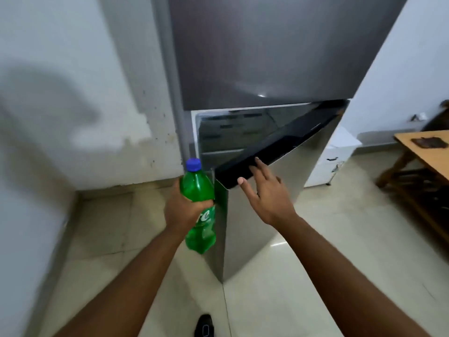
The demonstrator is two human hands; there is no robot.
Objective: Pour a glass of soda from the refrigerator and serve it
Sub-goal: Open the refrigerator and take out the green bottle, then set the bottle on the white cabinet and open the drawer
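A grey two-door refrigerator (262,52) stands in front of me. Its lower door (262,215) is partly swung out, and the dim shelves inside show behind it. My left hand (181,210) grips a green soda bottle (198,188) with a blue cap, upright, just left of the door's edge. My right hand (264,193) has its fingers spread and rests flat against the dark top edge of the lower door. No glass is in view.
A white wall (60,105) runs close on the left, meeting the tiled floor (315,251). At the right edge stands a wooden table (422,152) with a dark object on it. A white box (337,156) sits behind the door. A dark shoe (205,325) shows below.
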